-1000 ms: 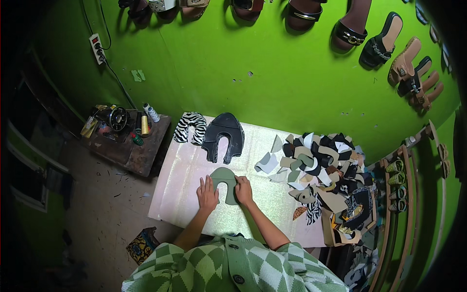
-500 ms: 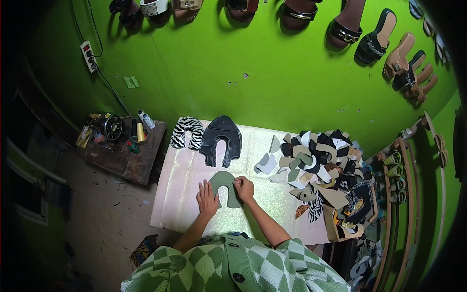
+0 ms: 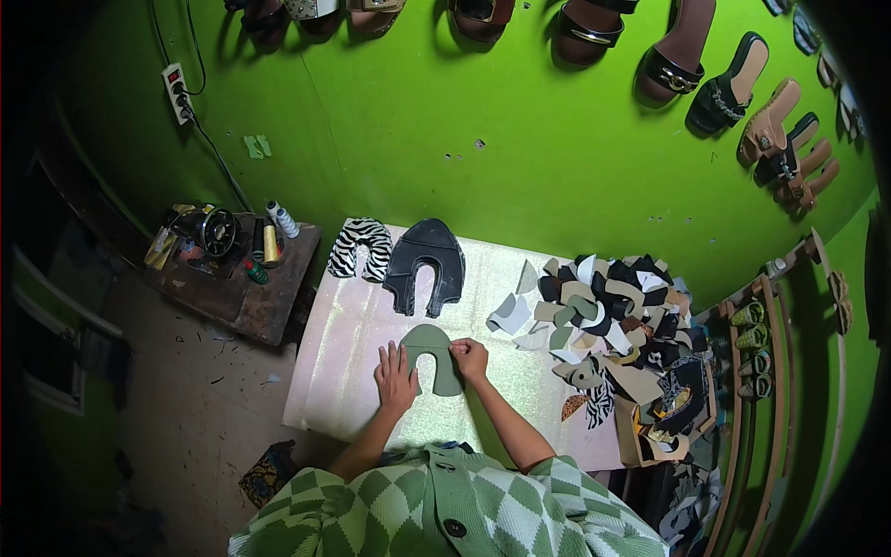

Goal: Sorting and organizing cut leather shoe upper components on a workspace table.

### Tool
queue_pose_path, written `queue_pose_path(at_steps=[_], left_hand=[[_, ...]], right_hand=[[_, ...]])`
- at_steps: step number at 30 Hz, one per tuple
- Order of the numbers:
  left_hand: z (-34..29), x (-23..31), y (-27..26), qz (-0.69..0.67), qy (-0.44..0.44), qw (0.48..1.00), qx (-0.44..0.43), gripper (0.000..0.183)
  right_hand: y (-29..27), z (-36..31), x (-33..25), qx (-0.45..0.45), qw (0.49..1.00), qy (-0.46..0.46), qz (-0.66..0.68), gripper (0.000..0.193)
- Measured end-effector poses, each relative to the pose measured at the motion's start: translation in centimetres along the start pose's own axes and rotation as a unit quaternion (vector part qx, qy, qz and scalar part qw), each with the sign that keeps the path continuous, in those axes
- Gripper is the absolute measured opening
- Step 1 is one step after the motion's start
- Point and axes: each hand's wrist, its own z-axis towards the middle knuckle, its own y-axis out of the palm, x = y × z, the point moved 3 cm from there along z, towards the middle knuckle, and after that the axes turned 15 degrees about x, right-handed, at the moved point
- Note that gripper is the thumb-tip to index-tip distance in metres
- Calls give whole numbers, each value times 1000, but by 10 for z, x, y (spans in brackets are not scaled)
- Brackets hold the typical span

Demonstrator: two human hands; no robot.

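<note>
A flat olive-green U-shaped shoe-upper piece (image 3: pixel 447 373) lies on the table before me, its curved end away from me. My left hand (image 3: pixel 396 382) rests with fingers stretched out over its left leg, covering much of that side. At the right edge my right hand (image 3: pixel 471 358) has thumb and fingers drawn together in a pinch on the piece. Farther back are a larger black U-shaped piece (image 3: pixel 429 244) with a pointed top and, left of it, a zebra-print U-shaped piece (image 3: pixel 344 251).
A heap of cut scraps (image 3: pixel 594 302) covers the table's right side, beside a cardboard box (image 3: pixel 629 434). To the left, a wooden stand holds a sewing machine (image 3: pixel 219 232) and thread spools (image 3: pixel 270 243). Sandals (image 3: pixel 670 70) hang on the green wall; a wooden rack (image 3: pixel 780 390) stands right.
The whole view has shifted slightly. Both hands keep nearly the same places on the green piece, which stays flat on the table.
</note>
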Motion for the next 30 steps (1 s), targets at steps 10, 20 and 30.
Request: queue_pose_path(at_steps=[10, 20, 30], left_hand=[[8, 1, 2, 10, 10, 1000, -3, 64], [7, 1, 5, 39, 17, 999, 12, 63], [9, 1, 9, 40, 3, 999, 2, 65]], right_hand=[[1, 0, -1, 9, 1000, -11, 8, 14], [2, 6, 5, -16, 999, 38, 5, 12], [-1, 7, -4, -11, 996, -6, -87, 13]])
